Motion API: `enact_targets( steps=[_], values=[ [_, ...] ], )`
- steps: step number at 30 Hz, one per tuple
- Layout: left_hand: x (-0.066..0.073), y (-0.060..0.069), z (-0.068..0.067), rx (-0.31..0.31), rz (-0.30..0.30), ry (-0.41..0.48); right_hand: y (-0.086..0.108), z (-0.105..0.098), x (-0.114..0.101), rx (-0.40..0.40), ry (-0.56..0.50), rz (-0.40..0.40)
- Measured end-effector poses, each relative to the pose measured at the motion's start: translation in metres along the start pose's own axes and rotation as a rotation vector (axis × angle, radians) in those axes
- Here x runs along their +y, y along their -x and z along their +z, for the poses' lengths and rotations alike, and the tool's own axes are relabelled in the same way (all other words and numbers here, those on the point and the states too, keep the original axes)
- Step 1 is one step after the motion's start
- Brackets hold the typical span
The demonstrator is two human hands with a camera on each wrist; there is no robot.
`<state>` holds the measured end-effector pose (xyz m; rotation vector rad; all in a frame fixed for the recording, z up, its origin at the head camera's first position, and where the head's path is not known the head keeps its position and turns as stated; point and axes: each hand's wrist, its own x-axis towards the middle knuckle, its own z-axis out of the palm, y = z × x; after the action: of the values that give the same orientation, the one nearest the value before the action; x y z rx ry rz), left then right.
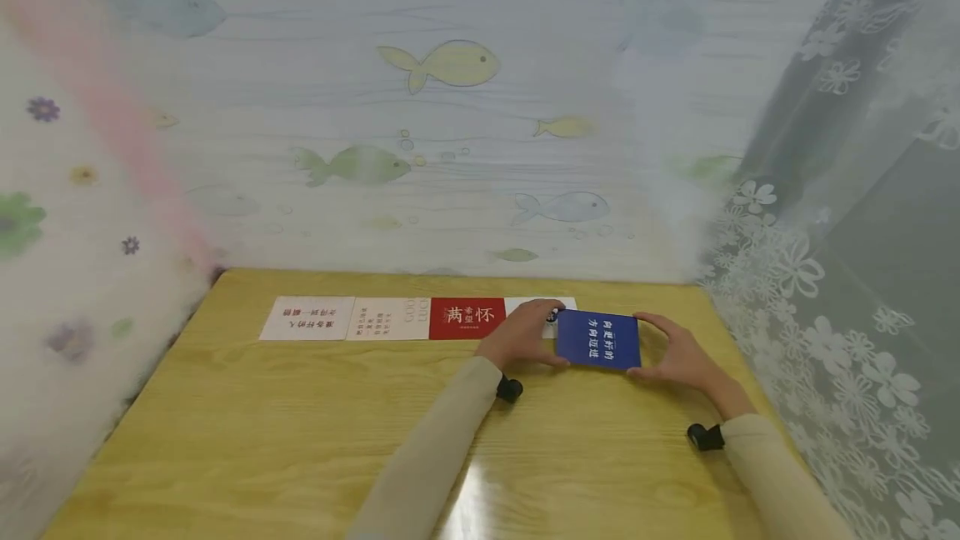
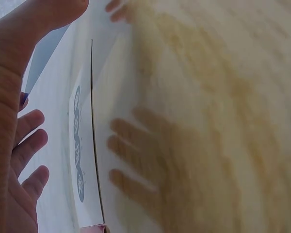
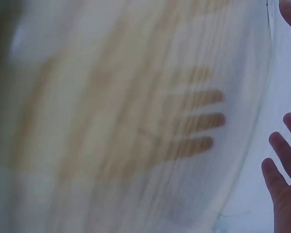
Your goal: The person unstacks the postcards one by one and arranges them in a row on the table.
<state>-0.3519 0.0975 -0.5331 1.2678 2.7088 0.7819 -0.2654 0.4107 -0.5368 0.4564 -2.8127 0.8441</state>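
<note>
A blue card [image 1: 598,350] with white Chinese characters is held by both hands above the right side of the wooden table. My left hand [image 1: 519,337] holds its left edge, thumb at the near corner. At the right edge, my right hand [image 1: 678,359] has a finger at the far corner and the thumb at the near one. Behind the left hand, a white card [image 1: 516,304] with a dark picture lies partly hidden. Beside it in a row lie a red card [image 1: 467,329], a pale card with "GOOD LUCK" [image 1: 386,308] and a white card with red characters [image 1: 300,328].
The wooden table [image 1: 300,432] ends at a fish-patterned curtain [image 1: 450,223] along the back. White lace with flowers [image 1: 847,390] hangs by the right edge, and flowered fabric [image 1: 75,273] borders the left. Both wrists carry a small black camera [image 1: 510,390].
</note>
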Motion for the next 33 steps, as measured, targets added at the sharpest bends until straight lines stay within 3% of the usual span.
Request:
enact_targets(
  steps=[3, 10, 19, 28, 33],
  values=[
    [-0.004, -0.004, 0.000, -0.006, -0.009, -0.012, -0.005, 0.001, 0.002, -0.007, -0.018, 0.014],
    [0.005, -0.021, -0.001, -0.048, -0.018, -0.010, -0.002, -0.007, 0.010, 0.000, 0.002, 0.026],
    [-0.001, -0.023, -0.004, -0.047, -0.089, -0.048, -0.022, -0.005, 0.010, -0.035, 0.003, 0.000],
    [0.005, -0.035, 0.000, -0.041, -0.047, -0.087, -0.023, -0.011, 0.022, -0.021, 0.034, -0.012],
    [0.010, -0.039, 0.000, -0.066, -0.075, -0.118, -0.022, -0.013, 0.026, -0.043, 0.043, 0.015]
  ],
)
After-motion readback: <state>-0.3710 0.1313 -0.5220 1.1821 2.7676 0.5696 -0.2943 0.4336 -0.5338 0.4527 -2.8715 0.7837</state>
